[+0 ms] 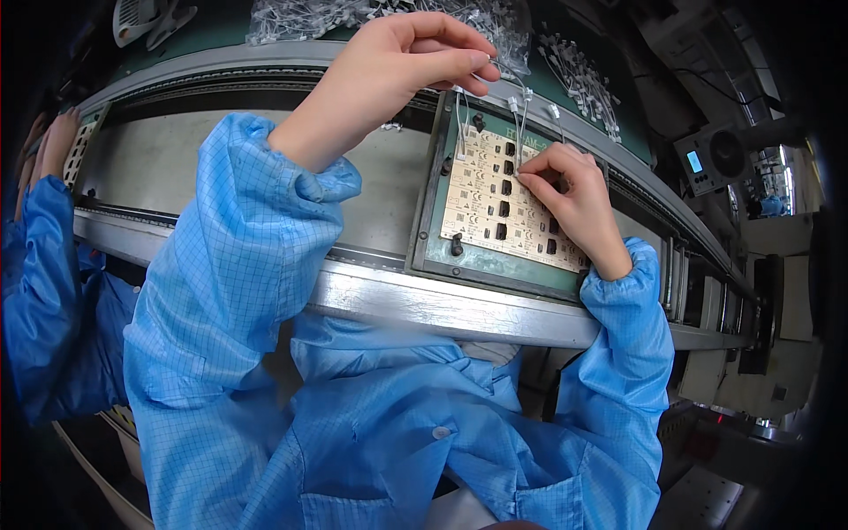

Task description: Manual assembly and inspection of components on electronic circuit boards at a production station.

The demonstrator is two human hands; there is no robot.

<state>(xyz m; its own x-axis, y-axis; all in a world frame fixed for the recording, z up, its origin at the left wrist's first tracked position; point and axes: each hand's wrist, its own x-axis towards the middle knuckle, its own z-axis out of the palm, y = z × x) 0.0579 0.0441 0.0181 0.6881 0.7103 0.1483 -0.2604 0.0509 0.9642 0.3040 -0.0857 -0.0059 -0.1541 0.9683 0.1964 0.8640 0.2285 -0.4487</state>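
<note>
My left hand (402,66) is raised over the far edge of a cream circuit board panel (473,208), thumb and fingers pinched on thin wire leads. White connectors (513,104) hang from these leads over the board. The panel sits in a dark-framed green carrier (495,275) and bears rows of black parts (504,208). My right hand (574,194) is low over the panel's right side, thumb and forefinger closed at its surface. A wire lead (521,137) runs down to those fingertips; its end is hidden there.
Metal conveyor rails (442,303) run across in front of me. Beyond them lie a clear bag of wire leads (305,19) and a loose heap of leads (583,79). A device with a lit screen (695,162) stands at right. A co-worker's hand (60,141) is at far left.
</note>
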